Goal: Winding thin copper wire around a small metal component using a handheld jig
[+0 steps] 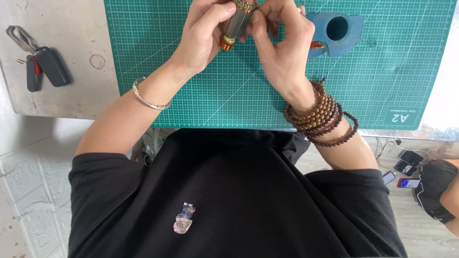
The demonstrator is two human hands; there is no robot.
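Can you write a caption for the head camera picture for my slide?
Both hands, left hand and right hand, hold a grey motor armature over a green cutting mat.

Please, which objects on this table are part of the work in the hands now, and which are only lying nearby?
In use:
- grey cylindrical metal part with orange end ring, held by left hand and right hand
- green gridded cutting mat beneath

Lying about:
- blue block with round hole, on the mat
- black car key
- rubber band
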